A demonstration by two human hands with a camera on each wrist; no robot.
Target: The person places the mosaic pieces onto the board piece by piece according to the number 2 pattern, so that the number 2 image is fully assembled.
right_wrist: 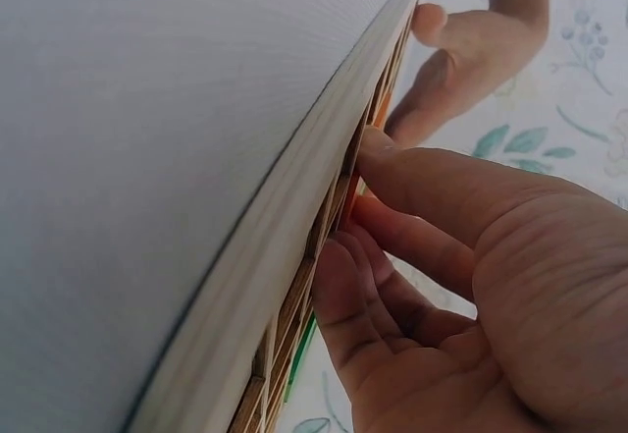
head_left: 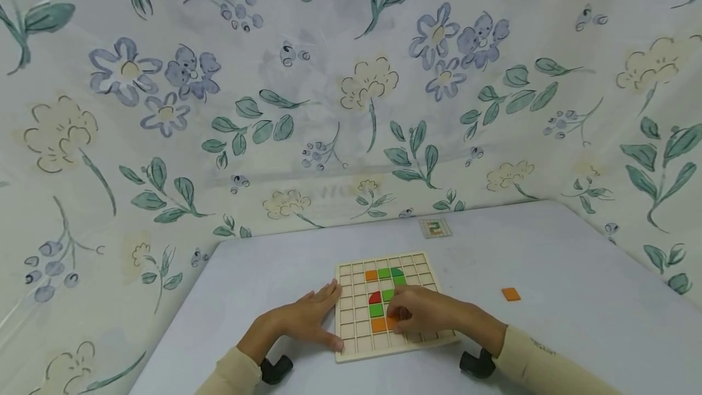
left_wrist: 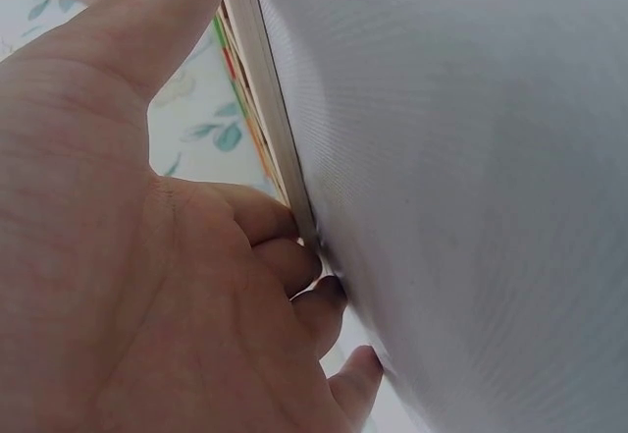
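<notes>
A pale wooden grid board (head_left: 347, 317) lies on the white table, with several coloured tiles in its cells. Among them are an orange square (head_left: 371, 275), a dark green rounded piece (head_left: 397, 272), a red rounded piece (head_left: 375, 298), a green square (head_left: 375, 310) and a lower orange square (head_left: 379, 325). My left hand (head_left: 312, 319) rests against the board's left edge, fingers extended and thumb at the near corner. Over the lower middle cells, my right hand (head_left: 419, 309) pinches an orange tile (right_wrist: 351, 197) at the board's surface, its fingers partly covering it.
A small patterned card (head_left: 435, 228) lies at the table's far side, behind the board. One loose orange tile (head_left: 510, 294) is to the right of the board. Floral fabric (head_left: 329, 108) hangs behind and beside the table (head_left: 263, 273).
</notes>
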